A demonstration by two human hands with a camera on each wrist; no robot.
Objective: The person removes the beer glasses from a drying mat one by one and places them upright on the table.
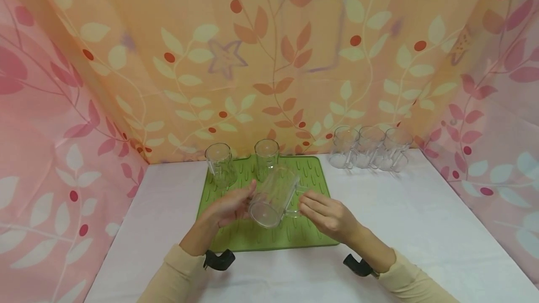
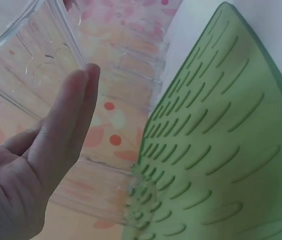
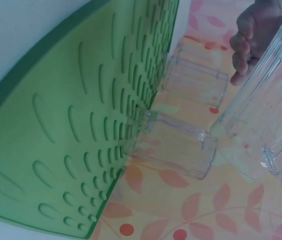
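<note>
A clear glass mug [image 1: 275, 195] is held tilted above the green ridged mat [image 1: 311, 235], one round end facing the head camera. My right hand [image 1: 328, 214] pinches its handle. At the other side, my left hand [image 1: 231, 205] is against or very near the glass, its fingers fairly straight in the left wrist view; the contact is hard to make out. Two more glass mugs stand toward the mat's back edge, one at the left [image 1: 221, 165] and one near the middle [image 1: 267, 158], behind the held mug.
Three glass mugs stand in a row on the white tablecloth [image 1: 379, 209] at the back right: a left one [image 1: 344, 146], a middle one [image 1: 370, 146] and a right one [image 1: 396, 148]. A patterned orange curtain [image 1: 269, 97] hangs close behind, with pink cloth at both sides.
</note>
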